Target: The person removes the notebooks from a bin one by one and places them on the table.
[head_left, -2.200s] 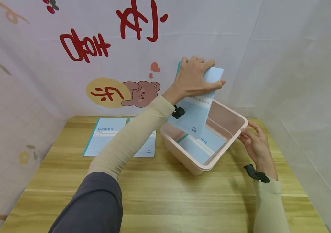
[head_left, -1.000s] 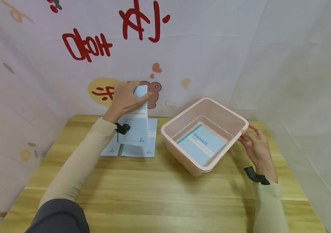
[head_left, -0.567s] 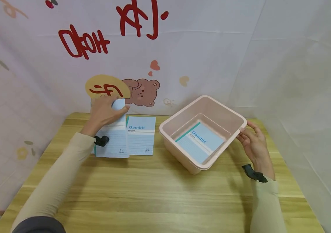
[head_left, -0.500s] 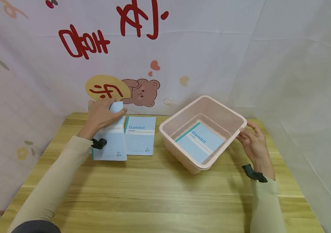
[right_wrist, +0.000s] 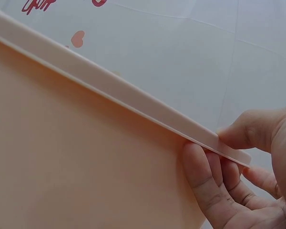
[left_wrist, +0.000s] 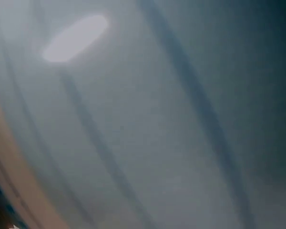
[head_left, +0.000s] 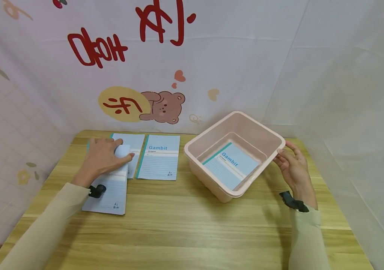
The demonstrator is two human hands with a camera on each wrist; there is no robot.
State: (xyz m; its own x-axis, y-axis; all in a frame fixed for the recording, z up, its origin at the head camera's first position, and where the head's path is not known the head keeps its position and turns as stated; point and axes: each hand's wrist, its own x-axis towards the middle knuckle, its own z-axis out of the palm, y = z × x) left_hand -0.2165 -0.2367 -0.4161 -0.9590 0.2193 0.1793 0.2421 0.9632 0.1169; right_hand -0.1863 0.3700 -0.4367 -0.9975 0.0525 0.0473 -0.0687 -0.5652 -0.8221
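My left hand (head_left: 100, 159) grips the upper end of a light-blue notebook (head_left: 107, 197) at the table's left, thumb on its right edge. The hand covers the notebook's top. Its lined cover fills the left wrist view as a blurred blue surface (left_wrist: 143, 124). On the right, my right hand (head_left: 296, 170) holds the corner of a pale pink plastic basin (head_left: 208, 186). In the right wrist view the thumb lies over the basin's rim (right_wrist: 133, 102) and curled fingers sit beneath it. Inside the basin lies a "Gambit" notebook (head_left: 231, 167), flat on the bottom.
Two more notebooks with teal spines lie side by side at the back: one notebook (head_left: 134, 144) partly covered by my left hand, and another notebook (head_left: 158, 161) between it and the basin. Behind the wooden table (head_left: 192, 232) hangs a printed white cloth (head_left: 246, 67).
My left hand carried a notebook from above the basin to the left, passed over the row of notebooks, then lowered it toward the front left. The right hand stays on the basin's rim.
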